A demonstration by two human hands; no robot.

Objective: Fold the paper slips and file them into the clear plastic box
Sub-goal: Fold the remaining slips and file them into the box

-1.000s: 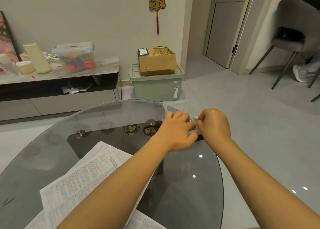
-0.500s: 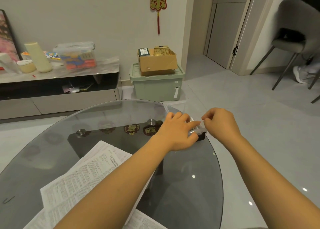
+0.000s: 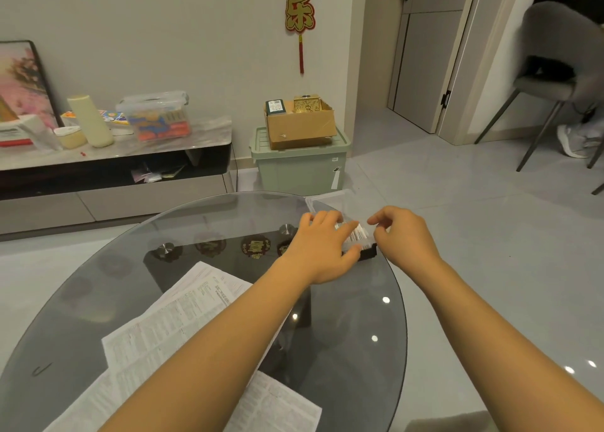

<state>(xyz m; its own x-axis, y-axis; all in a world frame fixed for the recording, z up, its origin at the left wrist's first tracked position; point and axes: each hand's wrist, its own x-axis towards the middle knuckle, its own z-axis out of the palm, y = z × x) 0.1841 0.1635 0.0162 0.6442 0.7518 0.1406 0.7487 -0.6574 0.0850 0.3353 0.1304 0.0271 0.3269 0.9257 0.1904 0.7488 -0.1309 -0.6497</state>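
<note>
A clear plastic box (image 3: 330, 202) stands at the far right edge of the round glass table (image 3: 98, 301), hard to make out. My left hand (image 3: 322, 247) reaches over it and holds a small folded paper slip (image 3: 356, 235) between thumb and fingers. My right hand (image 3: 403, 238) is just right of the slip with its fingers curled near the slip's end; I cannot tell whether it touches the paper. Several unfolded printed sheets (image 3: 183, 320) lie on the table under my left forearm.
Beyond the table are a low TV cabinet (image 3: 114, 157) with containers on top, a green storage bin (image 3: 300, 163) carrying a cardboard box (image 3: 299, 126), and a grey chair (image 3: 562, 81) at the right. Tiled floor surrounds the table.
My right hand has drawn slightly to the right, away from my left hand, so the folded slip now shows between them. My left hand stayed over the box.
</note>
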